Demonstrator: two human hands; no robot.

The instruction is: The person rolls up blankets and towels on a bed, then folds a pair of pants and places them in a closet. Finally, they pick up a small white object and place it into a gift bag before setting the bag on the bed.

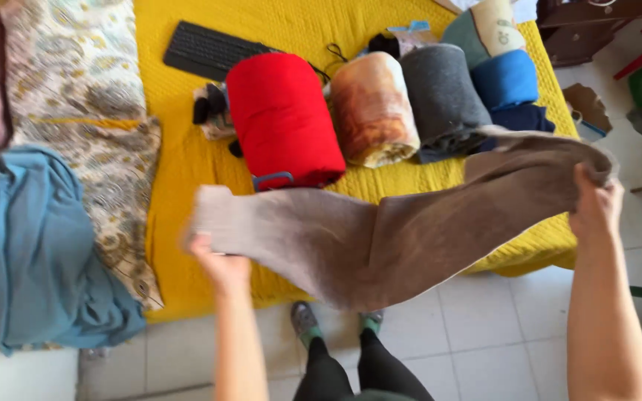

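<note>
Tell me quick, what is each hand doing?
Left hand: shut on the blanket.
Right hand: shut on the blanket's other end.

Cloth in my grip (380, 238): plain taupe-brown
Bedspread (180, 223): bright yellow, quilted
Rolled blankets: red (284, 119); orange-cream mottled (373, 108); grey (443, 93); blue (507, 78)
Keyboard (206, 48): black
Side cloths: teal (31, 252); paisley cream-grey (83, 82)

White tile floor (484, 334), yellow bed (187, 148)
</note>
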